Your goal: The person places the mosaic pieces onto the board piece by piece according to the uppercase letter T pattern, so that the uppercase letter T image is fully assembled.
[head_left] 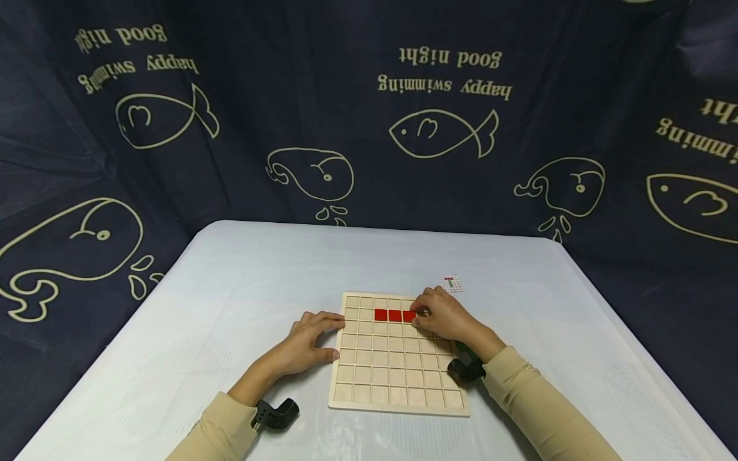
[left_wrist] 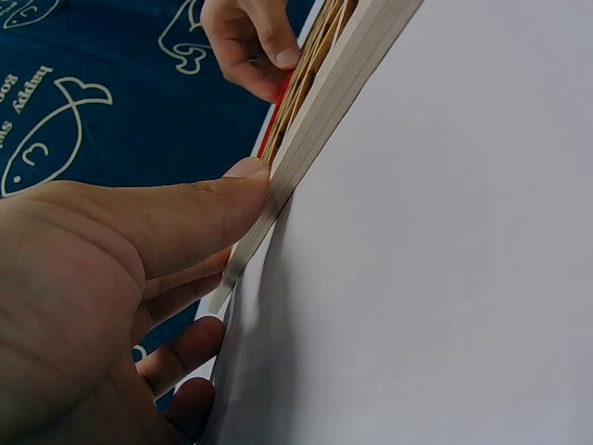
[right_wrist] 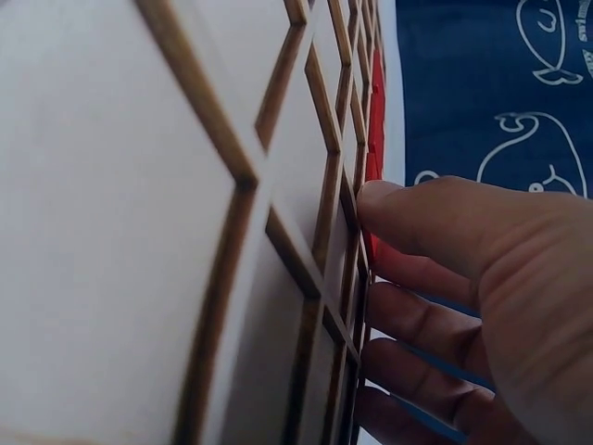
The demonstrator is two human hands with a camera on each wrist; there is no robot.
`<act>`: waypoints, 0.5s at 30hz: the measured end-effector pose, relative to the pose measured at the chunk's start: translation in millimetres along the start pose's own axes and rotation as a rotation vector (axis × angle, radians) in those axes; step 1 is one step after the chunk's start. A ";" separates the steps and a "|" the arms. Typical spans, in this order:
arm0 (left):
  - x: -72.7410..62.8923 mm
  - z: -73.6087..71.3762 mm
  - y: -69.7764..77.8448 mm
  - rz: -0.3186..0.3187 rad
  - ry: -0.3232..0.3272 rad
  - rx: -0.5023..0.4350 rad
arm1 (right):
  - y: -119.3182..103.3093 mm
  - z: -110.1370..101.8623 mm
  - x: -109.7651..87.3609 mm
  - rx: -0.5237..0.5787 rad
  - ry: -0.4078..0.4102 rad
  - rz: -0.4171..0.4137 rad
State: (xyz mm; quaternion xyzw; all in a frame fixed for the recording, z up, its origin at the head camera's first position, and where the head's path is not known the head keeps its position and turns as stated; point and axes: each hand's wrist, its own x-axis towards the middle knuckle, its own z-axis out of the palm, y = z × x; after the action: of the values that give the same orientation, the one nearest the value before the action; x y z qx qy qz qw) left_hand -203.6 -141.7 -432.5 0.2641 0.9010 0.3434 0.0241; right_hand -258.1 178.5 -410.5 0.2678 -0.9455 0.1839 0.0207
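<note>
A pale wooden grid board [head_left: 380,358] lies flat on the table, divided by raised strips into square cells. Three red square tiles [head_left: 394,315] form a row in its second row from the far side. My right hand [head_left: 446,315] pinches the rightmost red tile [head_left: 408,316] between thumb and fingers; in the right wrist view the thumb [right_wrist: 408,209] lies over its edge. Along the board's left side, my left hand [head_left: 305,342] touches the rim with thumb and fingertips spread apart. Seen from the left wrist, the thumb [left_wrist: 208,209] rests against the wooden edge.
Beyond the board's far right corner lies a small printed grid card [head_left: 451,283] showing a red and green T shape. A white cloth [head_left: 259,269] covers the table. Dark blue fabric [head_left: 346,83] with fish and whale drawings hangs behind it.
</note>
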 end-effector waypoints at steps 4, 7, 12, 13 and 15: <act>0.0 0.0 0.0 0.002 0.001 0.003 | 1.1 0.9 -0.3 0.002 0.004 -0.010; -0.1 0.0 0.0 0.001 0.001 0.000 | 1.6 1.5 -0.4 0.002 0.009 -0.013; -0.2 -0.2 -0.1 0.005 0.001 -0.002 | 2.0 2.2 -0.6 -0.001 0.016 -0.011; -0.2 -0.2 -0.1 0.006 0.001 -0.002 | 2.1 2.2 -0.7 -0.001 0.019 -0.013; -0.1 -0.4 -0.1 0.005 0.001 -0.003 | 1.8 2.0 -1.0 0.006 0.023 -0.013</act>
State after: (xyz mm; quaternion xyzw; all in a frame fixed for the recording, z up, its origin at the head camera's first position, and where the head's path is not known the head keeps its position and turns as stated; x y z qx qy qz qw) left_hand -203.6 -142.0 -432.3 0.2663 0.8997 0.3452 0.0231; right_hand -258.0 179.7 -413.2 0.2719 -0.9429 0.1897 0.0318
